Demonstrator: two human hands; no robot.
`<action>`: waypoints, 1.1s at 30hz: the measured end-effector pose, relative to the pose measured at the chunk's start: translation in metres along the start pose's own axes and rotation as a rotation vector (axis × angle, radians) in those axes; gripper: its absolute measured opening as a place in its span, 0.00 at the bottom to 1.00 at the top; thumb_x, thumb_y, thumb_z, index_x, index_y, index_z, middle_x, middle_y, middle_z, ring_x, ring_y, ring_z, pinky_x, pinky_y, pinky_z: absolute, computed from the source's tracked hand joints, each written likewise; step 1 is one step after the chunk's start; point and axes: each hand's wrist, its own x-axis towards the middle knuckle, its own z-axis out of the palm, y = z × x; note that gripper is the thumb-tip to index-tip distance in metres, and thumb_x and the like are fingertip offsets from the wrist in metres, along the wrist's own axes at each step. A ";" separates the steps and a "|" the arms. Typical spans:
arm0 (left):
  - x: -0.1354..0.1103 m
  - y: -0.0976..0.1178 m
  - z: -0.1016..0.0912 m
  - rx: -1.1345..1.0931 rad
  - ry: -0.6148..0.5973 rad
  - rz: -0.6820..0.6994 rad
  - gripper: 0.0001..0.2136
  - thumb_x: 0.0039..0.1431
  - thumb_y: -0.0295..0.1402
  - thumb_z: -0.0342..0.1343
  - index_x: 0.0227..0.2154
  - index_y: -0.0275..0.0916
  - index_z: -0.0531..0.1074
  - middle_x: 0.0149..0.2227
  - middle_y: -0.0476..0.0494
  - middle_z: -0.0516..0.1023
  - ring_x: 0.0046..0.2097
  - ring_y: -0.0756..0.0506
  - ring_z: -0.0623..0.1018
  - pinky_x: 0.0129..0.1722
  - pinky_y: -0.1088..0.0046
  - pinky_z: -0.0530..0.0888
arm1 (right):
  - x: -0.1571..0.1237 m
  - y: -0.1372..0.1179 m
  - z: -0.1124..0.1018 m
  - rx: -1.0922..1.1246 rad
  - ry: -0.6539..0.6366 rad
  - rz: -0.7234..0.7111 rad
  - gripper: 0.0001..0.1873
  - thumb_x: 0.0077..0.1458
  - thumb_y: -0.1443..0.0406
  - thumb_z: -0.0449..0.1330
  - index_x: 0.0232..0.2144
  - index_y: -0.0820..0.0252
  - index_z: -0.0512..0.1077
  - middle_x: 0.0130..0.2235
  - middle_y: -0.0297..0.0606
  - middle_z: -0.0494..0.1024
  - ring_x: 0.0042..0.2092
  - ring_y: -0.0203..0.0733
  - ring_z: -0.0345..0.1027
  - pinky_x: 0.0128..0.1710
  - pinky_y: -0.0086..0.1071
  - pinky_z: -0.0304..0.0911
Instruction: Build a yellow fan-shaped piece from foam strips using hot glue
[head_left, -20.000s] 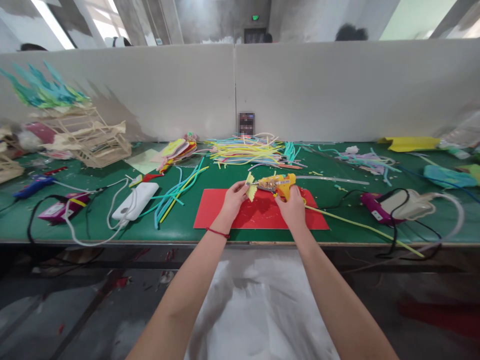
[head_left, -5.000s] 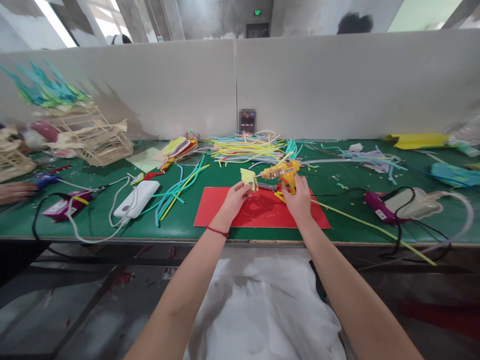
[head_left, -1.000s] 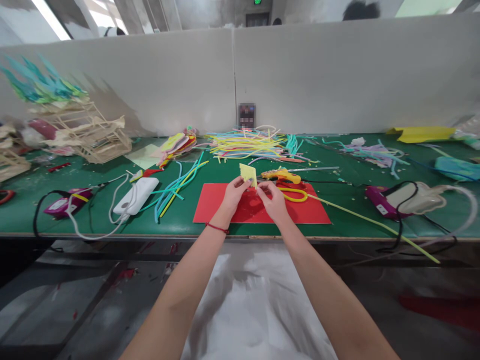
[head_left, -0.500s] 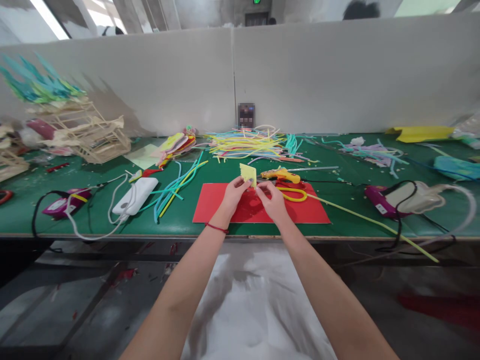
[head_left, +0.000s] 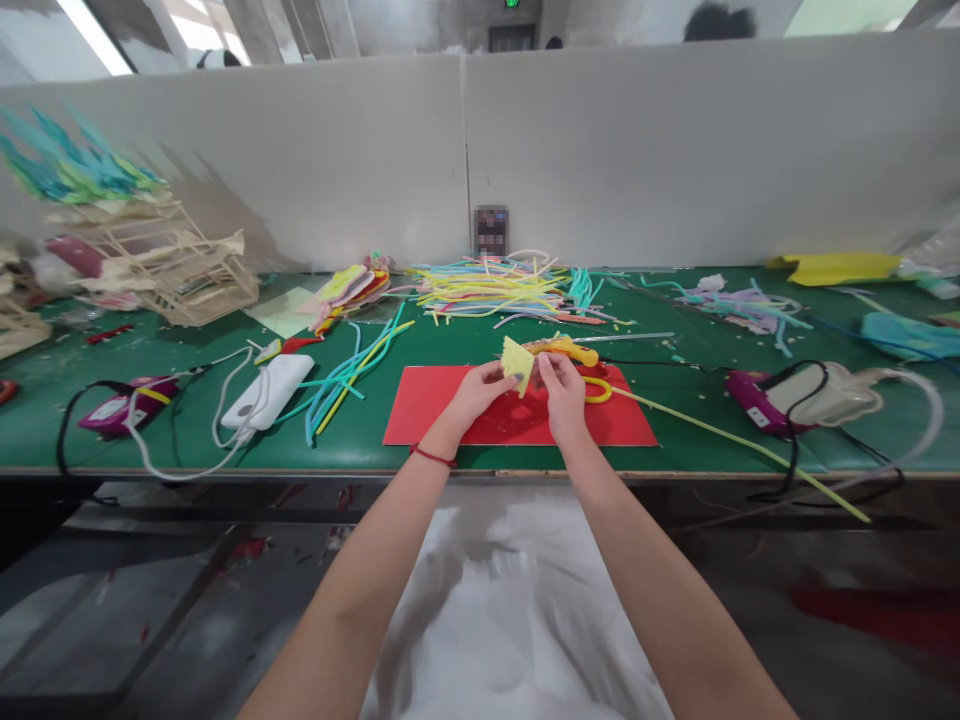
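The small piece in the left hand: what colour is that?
The small piece is pale yellow, best seen in the head view.

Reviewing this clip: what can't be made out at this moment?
All in the head view:
Glue gun: front end hidden behind the yellow piece.
Yellow loop: left part covered by the right hand.
Dark device: screen blurred into blocks, unreadable.
Red ring: cut off by the left picture edge.
Right fingers' contact with the yellow piece: too small to tell.

Left of the white block [head_left: 279,385] lies a purple box [head_left: 112,410], behind-left of the block a beige frame [head_left: 204,288], and well right of it a yellow sheet [head_left: 838,267].
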 end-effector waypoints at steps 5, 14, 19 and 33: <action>0.000 -0.003 -0.001 0.150 -0.063 -0.010 0.18 0.41 0.40 0.66 0.35 0.34 0.76 0.38 0.41 0.80 0.41 0.43 0.76 0.43 0.67 0.70 | 0.002 0.004 -0.001 0.055 0.007 -0.017 0.16 0.44 0.53 0.63 0.28 0.59 0.70 0.26 0.31 0.71 0.26 0.34 0.62 0.29 0.31 0.62; 0.002 -0.008 -0.003 0.303 -0.088 0.025 0.18 0.47 0.42 0.60 0.38 0.33 0.74 0.40 0.38 0.79 0.41 0.43 0.76 0.42 0.68 0.71 | 0.002 0.005 0.000 0.045 0.004 0.025 0.17 0.43 0.51 0.64 0.27 0.57 0.69 0.22 0.28 0.69 0.22 0.33 0.57 0.22 0.30 0.56; 0.004 -0.010 -0.004 0.322 -0.086 0.038 0.17 0.48 0.40 0.59 0.39 0.33 0.74 0.40 0.38 0.79 0.41 0.43 0.76 0.42 0.67 0.71 | 0.002 0.006 0.000 0.065 -0.006 0.038 0.17 0.41 0.52 0.65 0.27 0.57 0.69 0.23 0.29 0.70 0.23 0.33 0.60 0.24 0.31 0.59; 0.003 -0.010 -0.005 0.346 -0.061 0.057 0.16 0.51 0.39 0.59 0.40 0.34 0.74 0.41 0.39 0.79 0.42 0.43 0.76 0.44 0.66 0.71 | 0.001 0.004 0.001 0.069 -0.021 0.069 0.17 0.41 0.51 0.65 0.27 0.57 0.70 0.24 0.30 0.72 0.24 0.34 0.62 0.25 0.31 0.61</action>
